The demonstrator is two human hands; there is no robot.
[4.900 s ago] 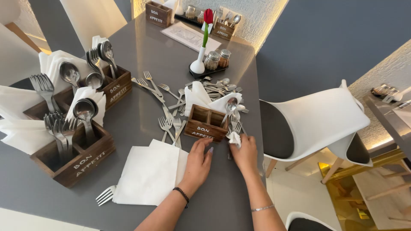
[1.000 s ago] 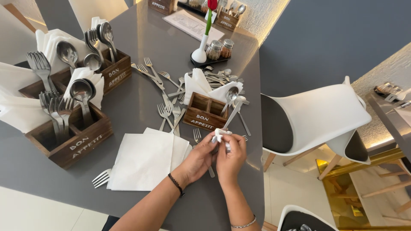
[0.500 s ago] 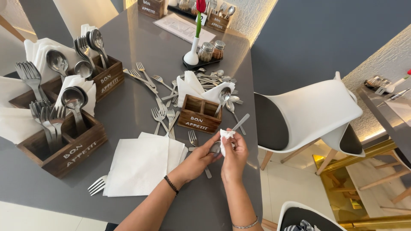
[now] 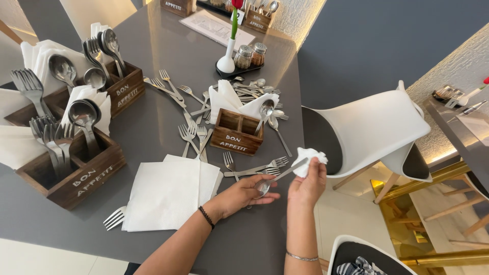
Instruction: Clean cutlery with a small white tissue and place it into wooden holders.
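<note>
My left hand (image 4: 243,193) holds a metal spoon (image 4: 275,179) by its bowl end, low over the grey table (image 4: 153,112). Its handle points up and right into a crumpled white napkin (image 4: 308,158), which my right hand (image 4: 307,184) grips around the handle tip. A small wooden cutlery box (image 4: 236,134) with a napkin and spoons stands just beyond my hands. Loose forks (image 4: 254,168) lie between the box and my hands. A stack of flat white napkins (image 4: 168,193) lies left of my left wrist.
Two larger wooden boxes (image 4: 76,175) (image 4: 122,89) filled with forks, spoons and napkins stand at the left. More loose cutlery (image 4: 178,94) is scattered mid-table. A white vase with a rose (image 4: 227,56) and shakers (image 4: 250,55) stand farther back. A white chair (image 4: 372,127) is at the right.
My hands left the small box, picked up a spoon and a crumpled napkin, and the napkin has slid along the spoon out to the handle's end.
</note>
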